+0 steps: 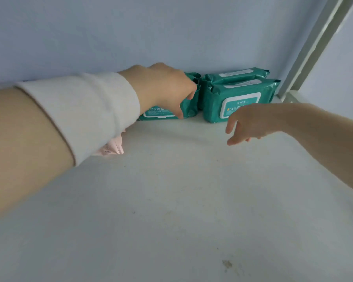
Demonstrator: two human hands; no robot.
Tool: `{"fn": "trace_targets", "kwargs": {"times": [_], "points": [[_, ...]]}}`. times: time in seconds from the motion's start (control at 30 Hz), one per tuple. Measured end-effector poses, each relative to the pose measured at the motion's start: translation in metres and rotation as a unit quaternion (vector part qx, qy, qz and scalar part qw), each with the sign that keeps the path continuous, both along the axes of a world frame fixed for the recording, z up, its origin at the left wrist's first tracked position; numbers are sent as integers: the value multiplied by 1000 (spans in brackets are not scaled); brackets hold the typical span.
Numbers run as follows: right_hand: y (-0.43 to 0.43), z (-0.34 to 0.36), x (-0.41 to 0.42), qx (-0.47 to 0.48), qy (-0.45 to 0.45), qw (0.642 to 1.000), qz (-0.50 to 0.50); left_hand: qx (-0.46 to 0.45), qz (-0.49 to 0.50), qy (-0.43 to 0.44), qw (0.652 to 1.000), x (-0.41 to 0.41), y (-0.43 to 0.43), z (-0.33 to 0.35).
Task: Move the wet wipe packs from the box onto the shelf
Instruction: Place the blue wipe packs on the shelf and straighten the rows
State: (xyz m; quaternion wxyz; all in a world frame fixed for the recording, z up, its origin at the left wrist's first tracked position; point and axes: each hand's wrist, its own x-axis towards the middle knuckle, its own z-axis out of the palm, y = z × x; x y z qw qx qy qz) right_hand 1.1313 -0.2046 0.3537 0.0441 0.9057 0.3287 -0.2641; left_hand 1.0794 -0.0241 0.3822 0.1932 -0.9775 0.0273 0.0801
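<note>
Three green wet wipe packs lie at the back of the white shelf (181,190). My left hand (163,88) reaches in from the left and its curled fingers grip the leftmost green pack (189,106), covering most of it. To the right, two green packs are stacked against the back wall: the front one (240,100) and one behind it (236,75). My right hand (251,124) hovers just in front of the front pack, fingers loose and holding nothing. The box is out of view.
A pink pack (114,148) lies on the shelf under my left sleeve, mostly hidden. The pale blue back wall (171,33) closes the shelf behind. A white metal upright (314,45) stands at the right rear corner.
</note>
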Motion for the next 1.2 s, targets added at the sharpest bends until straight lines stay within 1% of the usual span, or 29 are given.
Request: {"fn": "trace_targets", "kwargs": {"times": [0.07, 0.1, 0.13, 0.17, 0.2, 0.23, 0.27, 0.33, 0.37, 0.4, 0.47, 0.53, 0.6, 0.73, 0.8, 0.87, 0.97, 1.07, 1.2], "points": [[-19, 6, 6, -116, -72, 991, 11, 13, 49, 108, 993, 5, -19, -4], [-27, 7, 11, -157, -104, 982, 14, 18, 66, 136, 988, 9, -25, -6], [-34, 6, 17, -174, -119, 977, 7, 21, 78, 148, 986, 13, -31, -9], [-41, 5, 24, -171, -120, 978, -16, 17, 86, 143, 986, 16, -35, -12], [-48, 3, 31, -158, -113, 980, -49, 7, 87, 117, 989, 20, -38, -13], [-54, 1, 36, -145, -112, 980, -74, -8, 80, 65, 995, 23, -41, -15], [-60, -3, 42, -128, -118, 981, -91, -27, 66, -10, 997, 27, -43, -16], [-68, -15, 54, -79, -153, 979, -111, -84, 40, -150, 984, 36, -46, -20], [-69, -23, 60, -27, -160, 978, -131, -110, 32, -179, 977, 41, -46, -23], [-69, -31, 66, 38, -158, 974, -156, -120, 27, -175, 977, 47, -47, -27], [-63, -43, 73, 156, -148, 958, -189, -98, 21, -129, 987, 58, -49, -36], [-53, -55, 82, 237, -129, 938, -217, -77, 17, -108, 991, 70, -48, -46], [-42, -65, 94, 304, -107, 910, -260, -81, 7, -117, 990, 81, -43, -52], [-32, -83, 112, 432, -82, 838, -323, -96, -38, -157, 982, 95, -31, -54], [-32, -90, 115, 466, -84, 817, -330, -95, -49, -159, 981, 100, -25, -53], [-31, -94, 119, 483, -73, 808, -331, -104, -54, -156, 981, 103, -21, -53], [-32, -95, 124, 493, -42, 803, -332, -116, -59, -156, 979, 105, -16, -56], [-33, -95, 125, 500, -21, 798, -334, -154, -54, -140, 977, 104, -12, -56], [-24, -96, 122, 490, -41, 808, -325, -180, -53, -112, 976, 104, -5, -53]]}}
